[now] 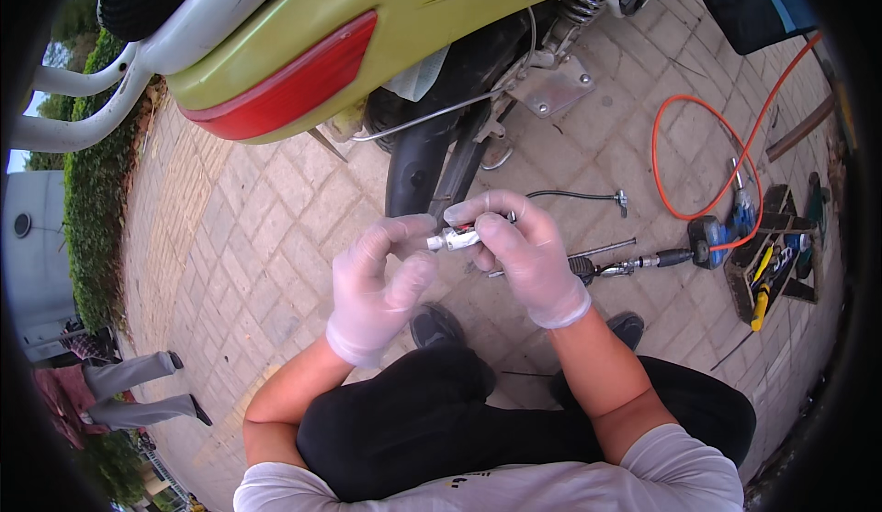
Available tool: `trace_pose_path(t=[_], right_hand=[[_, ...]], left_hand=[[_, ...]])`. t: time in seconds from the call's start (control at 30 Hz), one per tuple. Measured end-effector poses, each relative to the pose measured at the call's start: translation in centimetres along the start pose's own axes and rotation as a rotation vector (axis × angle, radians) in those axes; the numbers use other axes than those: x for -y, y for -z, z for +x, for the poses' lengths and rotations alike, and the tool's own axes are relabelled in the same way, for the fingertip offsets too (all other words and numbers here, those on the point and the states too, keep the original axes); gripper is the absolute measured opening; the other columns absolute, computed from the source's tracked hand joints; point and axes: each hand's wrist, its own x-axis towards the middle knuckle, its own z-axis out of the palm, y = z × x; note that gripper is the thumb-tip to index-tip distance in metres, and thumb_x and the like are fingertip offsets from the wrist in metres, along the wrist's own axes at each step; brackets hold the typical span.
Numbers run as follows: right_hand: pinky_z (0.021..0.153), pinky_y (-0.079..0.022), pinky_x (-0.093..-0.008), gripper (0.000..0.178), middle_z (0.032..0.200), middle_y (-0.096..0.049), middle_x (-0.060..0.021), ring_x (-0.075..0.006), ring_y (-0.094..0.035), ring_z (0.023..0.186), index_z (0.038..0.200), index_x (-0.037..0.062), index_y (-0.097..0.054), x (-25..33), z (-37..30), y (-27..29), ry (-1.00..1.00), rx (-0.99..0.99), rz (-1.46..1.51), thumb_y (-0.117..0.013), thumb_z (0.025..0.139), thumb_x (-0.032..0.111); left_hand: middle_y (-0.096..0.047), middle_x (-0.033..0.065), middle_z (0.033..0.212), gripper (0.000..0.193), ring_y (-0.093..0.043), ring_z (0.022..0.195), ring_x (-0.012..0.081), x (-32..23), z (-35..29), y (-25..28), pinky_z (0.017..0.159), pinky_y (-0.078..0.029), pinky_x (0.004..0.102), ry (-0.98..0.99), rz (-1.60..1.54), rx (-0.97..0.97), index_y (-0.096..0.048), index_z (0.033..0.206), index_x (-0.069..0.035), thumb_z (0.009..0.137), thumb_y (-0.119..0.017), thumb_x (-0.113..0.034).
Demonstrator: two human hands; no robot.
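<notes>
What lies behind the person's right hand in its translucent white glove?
Past the right hand, a thin silver metal rod and a black-and-silver tool lie on brick paving; the hand hides whatever is directly behind it.

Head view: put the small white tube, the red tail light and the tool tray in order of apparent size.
1. Red tail light
2. Tool tray, smaller here, though it lies toward the rim
3. Small white tube, clearly smallest, partly covered by the right hand
</notes>
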Motion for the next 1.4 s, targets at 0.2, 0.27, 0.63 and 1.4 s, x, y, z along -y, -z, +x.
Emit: trace_pose_path(t=[0.2,0.27,0.63,1.4], right_hand=[[0.076,-0.043,-0.0203,0.021,0.099,-0.059,0.0008,-0.0031,-0.048,0.084,0.117,-0.0005,-0.061,0.0,-0.2,0.1,0.085,0.054,-0.035,-0.053,0.099,0.009],[0.078,-0.044,-0.0211,0.023,0.102,-0.06,0.0,-0.0042,-0.05,0.087,0.118,-0.0006,-0.06,-0.1,-0.3,0.2,0.07,0.055,-0.047,-0.053,0.099,0.009],[0.077,-0.048,-0.024,0.03,0.102,-0.066,-0.0048,-0.0084,-0.059,0.087,0.12,-0.0005,-0.062,0.4,0.1,1.2,0.265,0.134,-0.569,-0.059,0.092,0.008],[0.077,-0.046,-0.0222,0.027,0.101,-0.067,-0.0027,-0.006,-0.056,0.085,0.115,-0.0007,-0.066,9.3,1.4,5.2,-0.077,0.051,-0.727,-0.056,0.093,0.01]], left_hand=[[-0.07,0.011,0.093,0.017,-0.065,0.074,0.0211,0.4,0.1,-0.2,0.07,-0.051,0.03,-0.141,0.188,0.029,-0.063,0.096,-0.001,0.082,-0.073,0.0],[-0.07,0.0106,0.092,0.02,-0.065,0.074,0.0208,0.4,0.2,-0.4,0.069,-0.051,0.0298,-0.201,0.227,-0.004,-0.063,0.097,-0.002,0.08,-0.074,0.002],[-0.064,0.008,0.083,0.022,-0.061,0.077,0.0226,-1.4,1.3,0.3,0.073,-0.049,0.0316,-0.329,0.463,0.047,-0.069,0.092,-0.002,0.072,-0.069,0.007],[-0.06,0.0145,0.079,0.006,-0.057,0.076,0.0361,0.2,-0.2,-1.0,0.071,-0.049,0.0402,-0.076,0.069,0.803,-0.057,0.078,-0.002,0.077,-0.052,0.002]])
